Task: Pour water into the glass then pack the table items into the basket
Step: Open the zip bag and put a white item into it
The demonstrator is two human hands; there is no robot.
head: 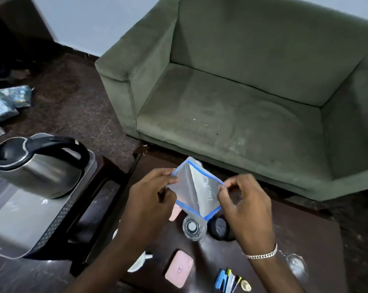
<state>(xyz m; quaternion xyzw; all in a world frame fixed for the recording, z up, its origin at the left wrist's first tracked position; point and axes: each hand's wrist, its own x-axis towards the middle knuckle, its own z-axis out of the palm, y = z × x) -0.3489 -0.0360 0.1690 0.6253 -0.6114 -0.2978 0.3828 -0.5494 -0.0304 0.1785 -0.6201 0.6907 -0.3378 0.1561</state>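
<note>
Two hands (149,199) (245,205) around open pouch (196,187)

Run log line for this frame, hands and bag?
hands: left and right pinch zip bag rim | bag: mouth held open above table | kettle: untouched, on tray

We're in a home living room: a worn green sofa (242,98) sits against a pale wall (90,20), a dark low table (305,240) stands in front of it, and a steel kettle (39,166) rests on a side surface over dark floor tiles (73,106).
</note>
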